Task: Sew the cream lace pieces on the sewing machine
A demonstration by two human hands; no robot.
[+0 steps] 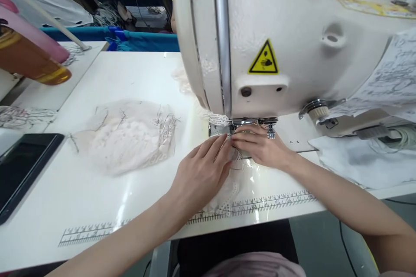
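Observation:
A strip of sheer white lace fabric runs from the table's front edge up to the needle area of a white sewing machine. My left hand bears on the lace just in front of the presser foot, its fingers together and its thumb mostly hidden. From the right, my right hand meets it, with fingertips closed on the fabric's edge beside the foot. Both sets of fingertips nearly touch. The needle tip cannot be made out. More lace shows behind the foot.
A pale lace piece with loose threads lies on the left of the table. Beyond it are a black phone, an amber bottle and a pink bottle. White cloth lies right. A printed ruler lines the front edge. Other people sit behind.

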